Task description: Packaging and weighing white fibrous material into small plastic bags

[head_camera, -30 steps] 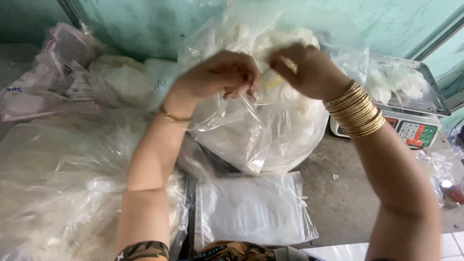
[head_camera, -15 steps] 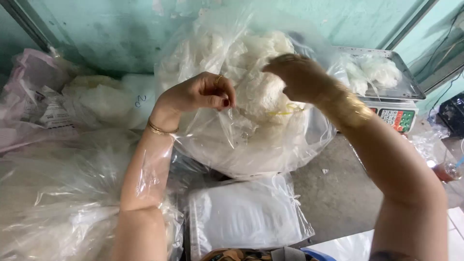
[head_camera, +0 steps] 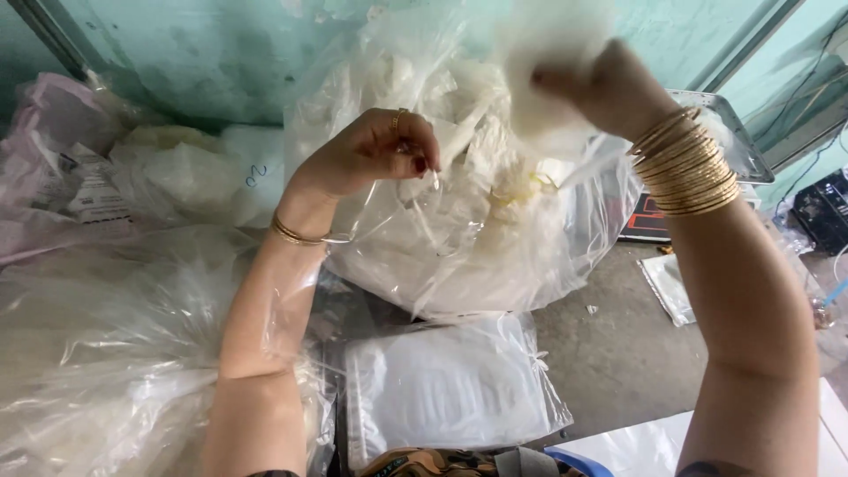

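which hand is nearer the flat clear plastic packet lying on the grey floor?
Left. The left hand pinches the big clear bag of white pieces above the flat clear plastic packet; the right hand is raised higher, farther right.

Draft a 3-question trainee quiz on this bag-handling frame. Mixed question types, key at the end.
1. True or false: the left hand grips the clear plastic of the big bag.
2. Which wrist wears the stack of gold bangles? A) left B) right C) both
3. Fill in: the flat pack of bags lies ____ the big bag, on the grey floor.

Key:
1. True
2. B; the left wrist has only one thin bracelet. The right hand is raised at the bag's top.
3. In front of, nearer the camera.
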